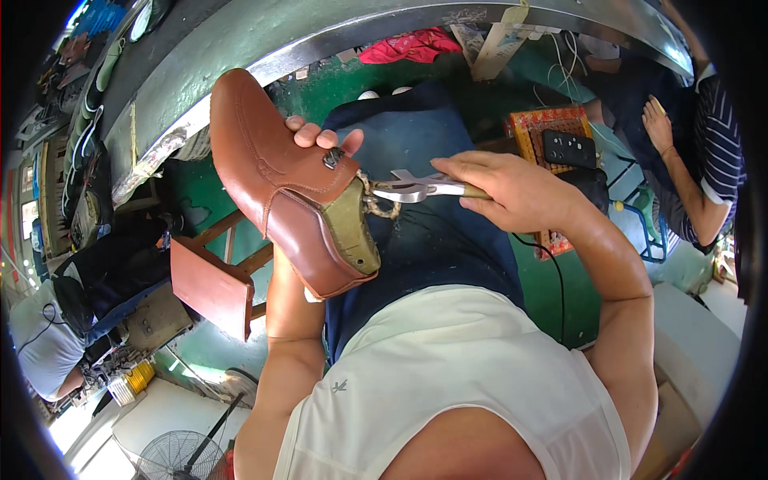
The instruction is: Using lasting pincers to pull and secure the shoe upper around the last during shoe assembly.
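A brown leather shoe (pixel 250 132) with a small metal ornament sits on an olive-green shoe last (pixel 350 224), tilted above my lap. Wrapped around the shoe from its far side is my left hand (pixel 316 136), its fingertips showing by the ornament and the rest hidden behind the shoe. My right hand (pixel 512 190) grips a pair of metal pliers (pixel 420 187), palm down. The pliers' jaws point left and meet a loop of cord (pixel 392 210) at the top of the last. Whether the jaws are closed on the cord cannot be made out.
A long metal-edged bench (pixel 336 40) curves across the far side. A brown stool-like piece (pixel 212 284) stands at left, with a fan (pixel 182 456) below. At right, a black device (pixel 569 149) lies on a red patterned box (pixel 532 126), near a seated person (pixel 704 152).
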